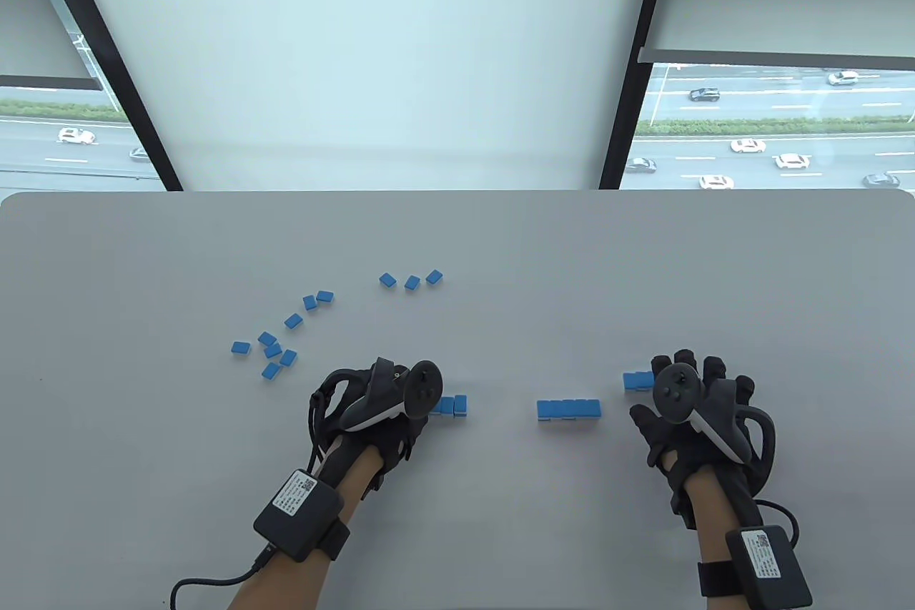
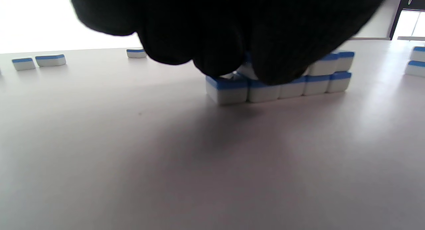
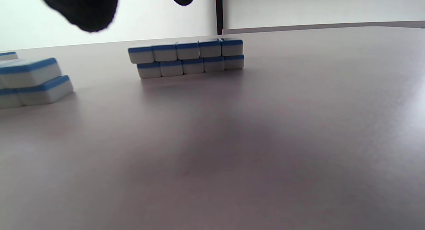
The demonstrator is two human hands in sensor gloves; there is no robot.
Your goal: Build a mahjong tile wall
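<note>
Your left hand (image 1: 379, 399) sits at the lower centre-left of the table view, and its dark fingers (image 2: 212, 31) curl down onto the top of a two-layer stack of tiles (image 2: 282, 80) in the left wrist view; they press on or pinch a tile at the stack's left end, though which one you cannot tell, since the glove hides it. In the table view only the right tip of that stack (image 1: 454, 405) peeks out beside the tracker. Your right hand (image 1: 697, 402), at the lower right, lies spread with the fingers fanned out and nothing held; its fingertips (image 3: 86, 11) hang clear of the bench (image 1: 457, 510) at the top left of the right wrist view. Between your two hands, a finished wall section (image 1: 569, 410) stands two layers high and five tiles long, seen sideways at (image 3: 187, 57). Just beside your right hand's fingers sits another short stack (image 1: 638, 380). Farther up and to the left, loose blue-backed tiles (image 1: 275, 345) lie scattered, and beyond them three more (image 1: 411, 279) sit in a loose row near the frame's centre.
</note>
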